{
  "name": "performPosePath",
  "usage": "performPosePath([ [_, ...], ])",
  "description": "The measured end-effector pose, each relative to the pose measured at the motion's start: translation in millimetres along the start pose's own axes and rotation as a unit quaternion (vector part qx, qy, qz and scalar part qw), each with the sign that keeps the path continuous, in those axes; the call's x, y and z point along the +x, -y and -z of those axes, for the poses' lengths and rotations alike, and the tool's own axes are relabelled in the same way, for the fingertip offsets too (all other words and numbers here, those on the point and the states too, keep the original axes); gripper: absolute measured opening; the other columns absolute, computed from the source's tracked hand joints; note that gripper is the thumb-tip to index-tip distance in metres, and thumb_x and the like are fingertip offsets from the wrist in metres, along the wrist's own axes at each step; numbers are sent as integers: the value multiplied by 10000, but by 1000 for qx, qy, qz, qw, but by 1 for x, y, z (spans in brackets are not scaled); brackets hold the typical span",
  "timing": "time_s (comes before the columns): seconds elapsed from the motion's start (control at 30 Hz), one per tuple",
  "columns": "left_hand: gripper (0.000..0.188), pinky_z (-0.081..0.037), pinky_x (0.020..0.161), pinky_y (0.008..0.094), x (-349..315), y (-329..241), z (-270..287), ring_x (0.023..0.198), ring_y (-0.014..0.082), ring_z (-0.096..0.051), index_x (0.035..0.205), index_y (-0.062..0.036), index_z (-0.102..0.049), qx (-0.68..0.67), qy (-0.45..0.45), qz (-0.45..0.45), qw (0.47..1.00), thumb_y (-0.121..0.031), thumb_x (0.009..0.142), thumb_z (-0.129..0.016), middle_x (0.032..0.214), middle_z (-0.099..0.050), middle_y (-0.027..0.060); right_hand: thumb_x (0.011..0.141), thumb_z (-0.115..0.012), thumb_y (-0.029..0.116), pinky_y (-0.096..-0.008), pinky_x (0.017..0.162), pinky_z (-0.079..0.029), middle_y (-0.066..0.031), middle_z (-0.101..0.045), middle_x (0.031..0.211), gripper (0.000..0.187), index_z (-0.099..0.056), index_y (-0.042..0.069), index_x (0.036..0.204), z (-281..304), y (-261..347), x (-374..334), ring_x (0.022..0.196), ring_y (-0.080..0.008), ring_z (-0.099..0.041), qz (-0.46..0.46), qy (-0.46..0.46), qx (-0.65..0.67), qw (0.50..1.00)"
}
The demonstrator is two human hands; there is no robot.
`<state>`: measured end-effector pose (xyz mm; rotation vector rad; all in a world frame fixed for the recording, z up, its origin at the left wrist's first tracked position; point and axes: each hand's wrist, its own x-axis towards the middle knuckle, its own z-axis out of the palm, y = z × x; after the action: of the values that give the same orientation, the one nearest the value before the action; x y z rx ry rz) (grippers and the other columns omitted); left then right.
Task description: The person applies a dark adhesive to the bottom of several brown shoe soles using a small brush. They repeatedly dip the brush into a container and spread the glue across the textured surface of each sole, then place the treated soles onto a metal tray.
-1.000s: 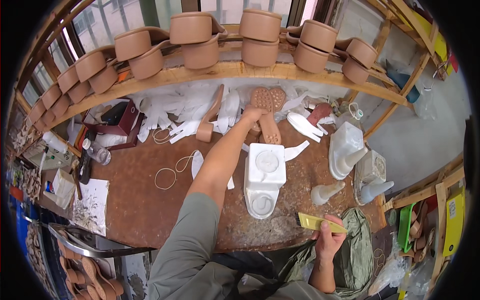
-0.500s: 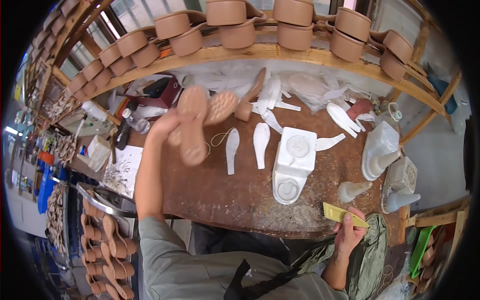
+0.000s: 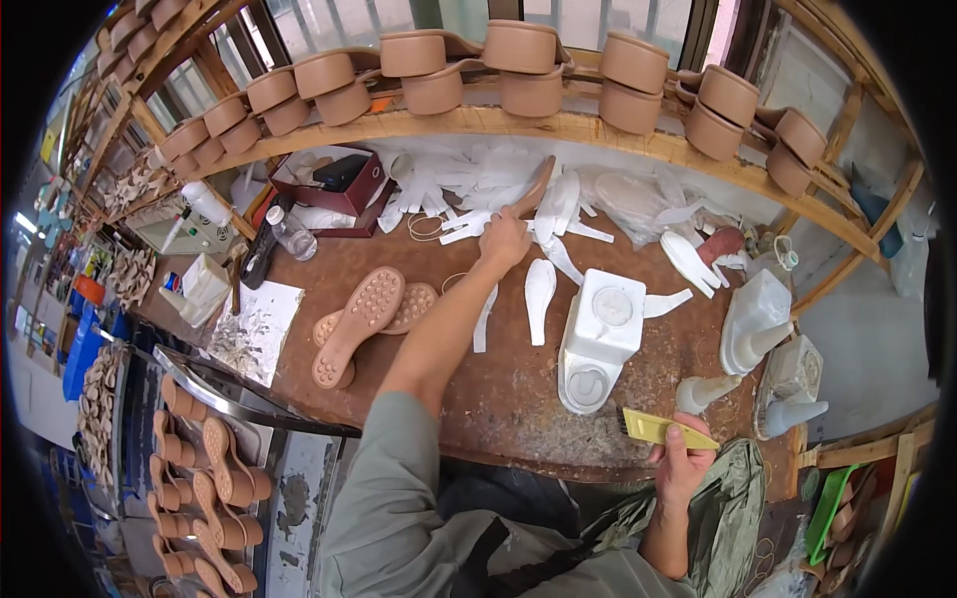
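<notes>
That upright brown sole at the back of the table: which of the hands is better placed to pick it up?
Left. The left hand already touches the sole; the right hand is near the body, holding a yellow brush.

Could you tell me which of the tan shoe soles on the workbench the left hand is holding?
The left hand grips the upright sole leaning among the white insole cutouts at the back. The two studded soles lie flat, apart from it.

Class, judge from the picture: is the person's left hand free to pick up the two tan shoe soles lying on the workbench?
Probably yes. The left hand is stretched out over white cut-outs, and the shoe soles lie uncovered just left of that forearm on the workbench.
</notes>
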<state>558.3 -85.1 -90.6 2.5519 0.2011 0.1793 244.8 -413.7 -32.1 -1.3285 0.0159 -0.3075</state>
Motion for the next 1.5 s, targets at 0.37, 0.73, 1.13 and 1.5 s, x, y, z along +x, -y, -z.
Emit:
performPosePath([
  [0.37, 432, -446, 887, 268, -283, 108, 140, 982, 129, -578, 1195, 48, -549, -453, 112, 114, 877, -168, 825, -598, 1090, -607, 68, 884, -598, 43, -249, 615, -523, -140, -648, 912, 282, -567, -91, 1130, -4, -22, 11, 722, -177, -652, -85, -13, 36, 996],
  [0.73, 740, -430, 902, 418, -283, 55, 96, 1071, 366, -523, 1154, 84, -520, 225, 35, -89, 970, -478, 716, -719, 1138, -552, 251, 719, -671, 62, -350, 772, -432, -64, -646, 967, 325, -658, 57, 1044, -36, -40, 65, 888, -221, -583, 448, 154, -468, 745],
  [1.13, 981, -467, 901, 431, -256, 39, 119, 1078, 388, -568, 1339, 40, -313, 188, 78, 56, 977, -495, 637, -742, 1220, -491, 302, 871, -613, 71, -198, 423, -371, -56, -614, 723, 195, -616, -60, 1017, -20, -45, 67, 517, -84, -528, -48, -116, 76, 989],
  [1.5, 1142, -400, 1014, 414, -343, 23, 56, 1212, 285, -435, 1408, -34, -108, -332, -205, -137, 911, -401, 606, -833, 1334, -369, 197, 875, -653, 121, -221, 546, -452, -55, -661, 799, 173, -665, -23, 971, -33, -47, 17, 619, -86, -573, -39, 44, -190, 980],
])
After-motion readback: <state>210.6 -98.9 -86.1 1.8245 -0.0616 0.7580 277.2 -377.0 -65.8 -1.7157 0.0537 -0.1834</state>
